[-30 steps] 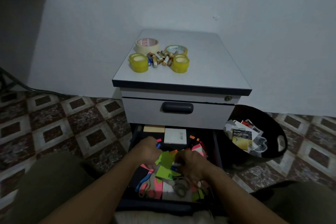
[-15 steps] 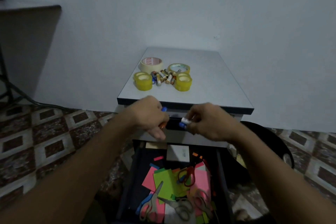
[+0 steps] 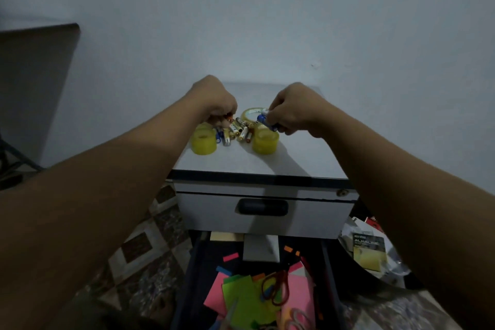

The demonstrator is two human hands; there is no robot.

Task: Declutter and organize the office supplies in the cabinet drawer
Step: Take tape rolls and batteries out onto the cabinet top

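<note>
Blue-and-white cylindrical batteries [image 3: 263,121] are pinched in the curled fingers of the right hand [image 3: 294,111] at frame centre, above a glossy yellow tape roll [image 3: 265,142]. The left hand [image 3: 217,100] curls onto the loose pile of metal-cased batteries [image 3: 239,130] on the smooth grey cabinet top [image 3: 308,161]; whether it grips one cannot be determined. At bottom centre, the open dark drawer [image 3: 206,262] holds neon paper sticky notes [image 3: 241,300].

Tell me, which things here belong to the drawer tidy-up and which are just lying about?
Job: left hand and right hand gripping batteries; battery pile; yellow tape rolls; open drawer; sticky notes; scissors; bin of discarded packaging.
Lying about: closed upper drawer; dark board at left; tiled floor.
</note>
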